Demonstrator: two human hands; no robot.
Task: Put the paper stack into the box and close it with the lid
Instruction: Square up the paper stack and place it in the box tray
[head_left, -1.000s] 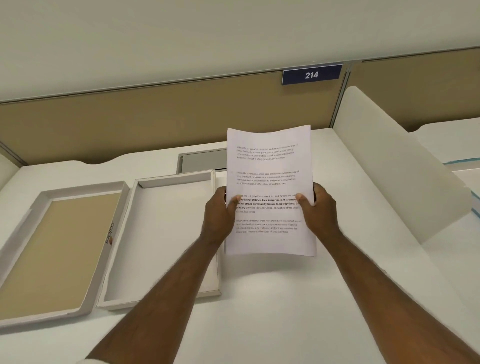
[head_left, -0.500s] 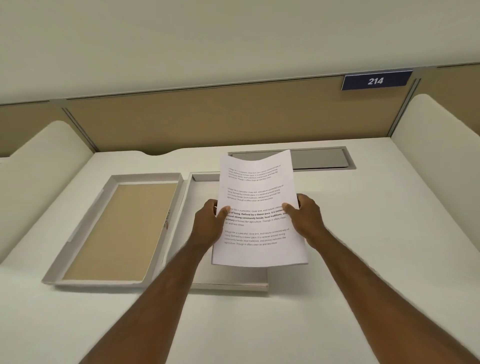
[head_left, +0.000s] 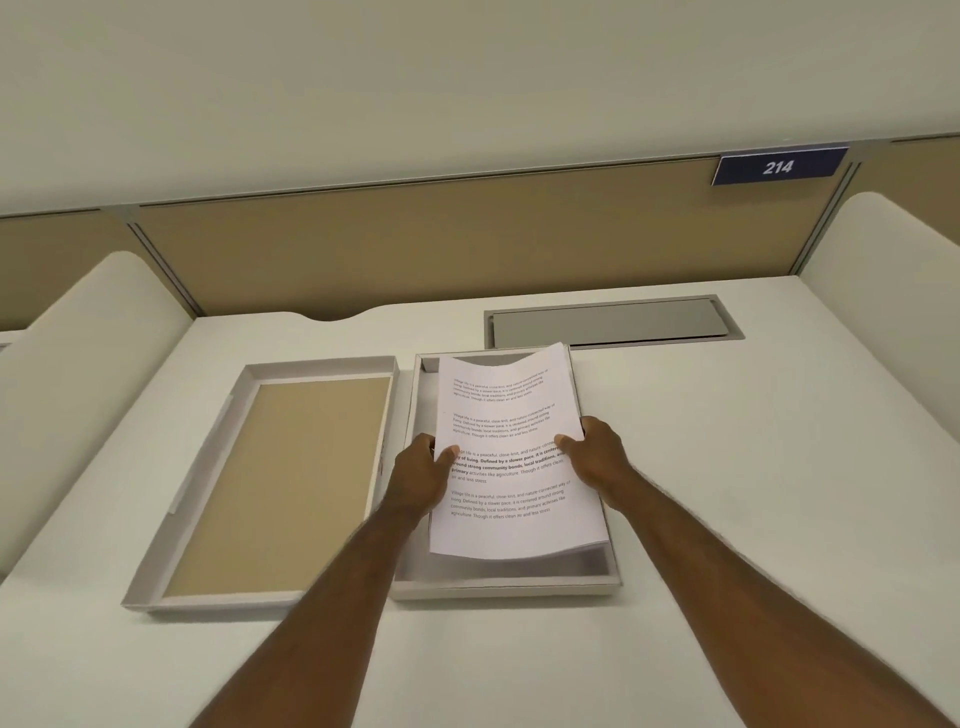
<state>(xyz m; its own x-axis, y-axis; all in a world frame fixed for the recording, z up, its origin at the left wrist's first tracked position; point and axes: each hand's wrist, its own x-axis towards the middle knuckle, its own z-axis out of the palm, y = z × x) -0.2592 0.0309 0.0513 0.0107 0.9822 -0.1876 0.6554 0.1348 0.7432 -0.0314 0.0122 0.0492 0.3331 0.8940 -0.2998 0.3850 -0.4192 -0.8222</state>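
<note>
Nearest to where the person stands, the two forearms reach out over the white desk (head_left: 753, 467), and between them the paper stack (head_left: 511, 467) hangs just above the open box (head_left: 506, 590), its near edge sagging a little toward the box floor and its far edge curling upward. It looks light and floppy, a thin sheaf of printed sheets that will bend wherever it is unsupported and could fan or slip apart if pinched at one point only, so holding it at the middle of both long edges seems the sensible place. That is how it is held: the left hand (head_left: 415, 475) is closed on the left edge with the thumb lying on top of the page, and the right hand (head_left: 597, 457) is closed on the right edge in the same way, fingers underneath and out of sight. The stack sits slightly askew to the box walls. To the left, just beside the box, the lid (head_left: 187, 519) lies upturned with its tan inside showing. Beyond, a grey hatch (head_left: 608, 322) is set into the desk.
</note>
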